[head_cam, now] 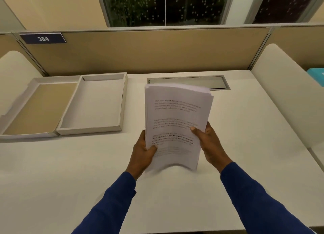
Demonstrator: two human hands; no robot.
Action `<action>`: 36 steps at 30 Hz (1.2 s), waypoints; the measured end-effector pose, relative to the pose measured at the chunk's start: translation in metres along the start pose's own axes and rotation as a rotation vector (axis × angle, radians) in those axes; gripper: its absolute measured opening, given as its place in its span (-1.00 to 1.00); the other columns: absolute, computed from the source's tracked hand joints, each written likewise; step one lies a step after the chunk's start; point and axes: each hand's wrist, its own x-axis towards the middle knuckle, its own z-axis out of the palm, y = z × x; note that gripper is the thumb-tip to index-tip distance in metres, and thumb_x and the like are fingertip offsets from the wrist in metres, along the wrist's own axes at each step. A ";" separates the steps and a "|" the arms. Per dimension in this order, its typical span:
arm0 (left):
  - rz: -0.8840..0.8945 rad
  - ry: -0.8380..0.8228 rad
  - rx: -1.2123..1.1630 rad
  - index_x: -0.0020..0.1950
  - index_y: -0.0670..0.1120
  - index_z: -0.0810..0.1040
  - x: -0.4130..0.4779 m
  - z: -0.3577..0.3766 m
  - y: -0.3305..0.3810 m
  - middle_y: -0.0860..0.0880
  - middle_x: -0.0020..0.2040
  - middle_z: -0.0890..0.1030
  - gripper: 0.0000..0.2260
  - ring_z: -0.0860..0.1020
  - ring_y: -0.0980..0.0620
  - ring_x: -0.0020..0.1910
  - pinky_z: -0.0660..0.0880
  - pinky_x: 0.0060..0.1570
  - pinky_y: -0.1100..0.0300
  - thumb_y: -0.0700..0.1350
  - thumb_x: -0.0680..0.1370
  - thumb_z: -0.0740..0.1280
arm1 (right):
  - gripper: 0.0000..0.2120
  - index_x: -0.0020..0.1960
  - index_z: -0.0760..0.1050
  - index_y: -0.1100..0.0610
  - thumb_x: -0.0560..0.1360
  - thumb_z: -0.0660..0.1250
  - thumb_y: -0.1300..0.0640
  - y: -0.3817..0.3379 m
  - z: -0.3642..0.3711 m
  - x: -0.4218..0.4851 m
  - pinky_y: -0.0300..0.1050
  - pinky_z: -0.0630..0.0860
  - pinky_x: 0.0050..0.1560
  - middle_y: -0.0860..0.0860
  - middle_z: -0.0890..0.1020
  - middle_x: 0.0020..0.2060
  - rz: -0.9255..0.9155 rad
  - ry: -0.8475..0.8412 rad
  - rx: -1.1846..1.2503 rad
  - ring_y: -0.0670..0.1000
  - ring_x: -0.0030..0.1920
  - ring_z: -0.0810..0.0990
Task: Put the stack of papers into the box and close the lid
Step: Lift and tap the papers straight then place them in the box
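I grip the stack of papers (177, 121) in left hand (142, 154) and right hand (210, 144); the open box (122, 100) lies to their left, probably parallel lengthwise, left hand nearer.

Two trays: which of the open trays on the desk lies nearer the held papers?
The grey-lined tray, right of the tan-lined one, lies nearer the stack of papers.

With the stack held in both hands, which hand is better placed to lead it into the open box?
Left, probably. The left hand grips the stack of papers on the edge facing the open box; the right hand holds the far edge.
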 end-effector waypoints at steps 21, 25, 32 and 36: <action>0.234 0.275 -0.318 -0.05 -0.14 0.60 0.033 0.000 0.098 0.12 -0.28 0.66 -0.34 0.65 0.12 -0.25 0.56 -0.27 0.25 0.47 0.46 0.17 | -0.40 0.33 0.51 0.06 0.52 0.13 -0.33 -0.073 0.017 -0.001 -0.18 0.61 -0.13 0.00 0.72 0.08 -0.281 0.250 0.048 -0.01 0.00 0.71; 0.201 0.352 -0.198 0.05 0.01 0.66 0.039 0.007 0.099 0.17 -0.20 0.68 -0.63 0.64 0.13 -0.17 0.54 -0.20 0.13 0.17 0.59 0.14 | -0.57 0.22 0.59 0.00 0.55 0.15 -0.20 -0.076 0.023 0.000 -0.22 0.59 -0.16 -0.05 0.72 0.05 -0.256 0.320 -0.005 0.00 0.02 0.68; 0.168 0.340 -0.163 -0.13 0.12 0.62 0.034 0.011 0.101 0.11 -0.32 0.62 -0.62 0.62 0.12 -0.27 0.50 -0.23 0.08 0.22 0.66 0.10 | -0.54 0.17 0.63 -0.04 0.55 0.12 -0.27 -0.078 0.024 -0.003 -0.12 0.58 -0.16 -0.05 0.70 -0.04 -0.247 0.281 -0.040 0.00 -0.06 0.66; 0.299 0.207 -0.138 0.16 0.04 0.62 0.031 0.010 0.093 0.05 -0.08 0.66 -0.36 0.64 -0.07 -0.05 0.60 -0.17 0.09 0.52 0.46 0.14 | -0.24 0.35 0.51 0.01 0.39 0.22 -0.51 -0.071 0.017 -0.007 -0.21 0.65 -0.12 -0.05 0.67 0.09 -0.349 0.085 -0.107 -0.01 0.08 0.66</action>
